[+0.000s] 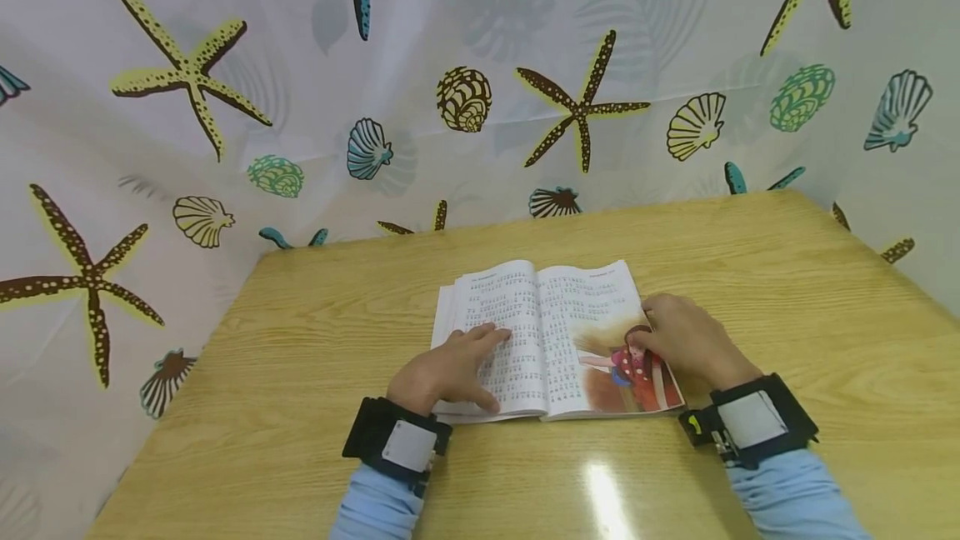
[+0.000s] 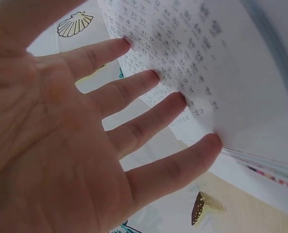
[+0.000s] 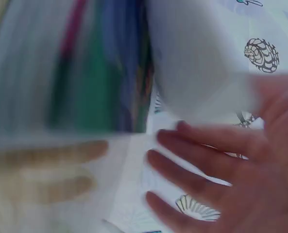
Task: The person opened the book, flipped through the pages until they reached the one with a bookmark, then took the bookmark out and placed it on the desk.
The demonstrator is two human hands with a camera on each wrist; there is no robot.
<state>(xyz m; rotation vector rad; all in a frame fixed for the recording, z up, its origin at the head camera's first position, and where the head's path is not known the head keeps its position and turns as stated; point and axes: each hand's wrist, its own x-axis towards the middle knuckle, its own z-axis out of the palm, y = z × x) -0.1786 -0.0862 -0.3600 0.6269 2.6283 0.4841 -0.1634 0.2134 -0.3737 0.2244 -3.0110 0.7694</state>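
Observation:
An open book [image 1: 558, 373] lies on the wooden table, with lines of text on both pages and a drawing of a figure in a red dotted dress at the lower right. My left hand [image 1: 457, 365] rests on the left page, its fingers spread and fairly straight, fingertips touching the text [image 2: 182, 63]. At the book's right edge, my right hand [image 1: 690, 340] holds a page [image 3: 192, 63] with the thumb over the drawing and the fingers by the outer edge. That page stands apart from the blurred page stack [image 3: 100, 73] in the right wrist view.
The wooden table [image 1: 337, 307] extends around the book. Behind it hangs a white cloth [image 1: 420, 48] printed with starfish and shells. Black wrist straps [image 1: 397, 444] sit over light blue sleeves [image 1: 378, 502].

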